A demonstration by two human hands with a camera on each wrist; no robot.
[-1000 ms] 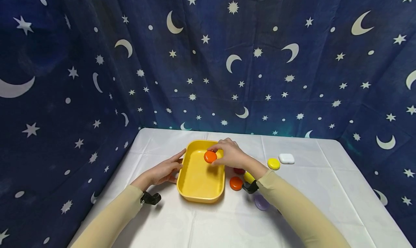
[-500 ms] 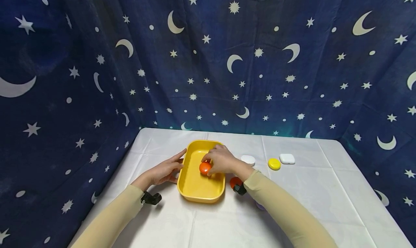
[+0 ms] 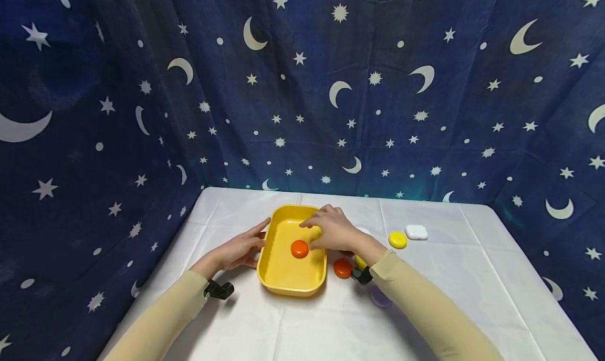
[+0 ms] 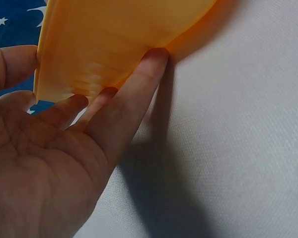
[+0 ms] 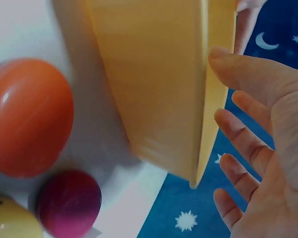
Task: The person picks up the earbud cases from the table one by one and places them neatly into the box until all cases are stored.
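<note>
A glossy orange-red disc [image 3: 299, 248] lies on the floor of the yellow rectangular tray [image 3: 289, 279]. My right hand [image 3: 336, 231] hovers over the tray's right rim, thumb and fingers spread with nothing between them. In the right wrist view, the thumb of this hand [image 5: 273, 139] overlaps the tray's rim. At the tray's left side, my left hand [image 3: 238, 249] rests its extended fingers against the outer wall. The left wrist view has the fingers of this hand [image 4: 124, 109] along the wall, one fingertip low near the tablecloth.
Right of the tray lie another orange-red disc [image 3: 342, 268], a purple disc [image 3: 380, 297] and a dark red disc [image 5: 69, 204]. A yellow disc [image 3: 361, 261] is partly behind my right wrist. Farther right are another yellow disc [image 3: 397, 239] and a white rounded case [image 3: 416, 232].
My right hand has lowered the orange-red disc into the tray and let go of it, then risen toward the right rim. The left hand has stayed in place.
</note>
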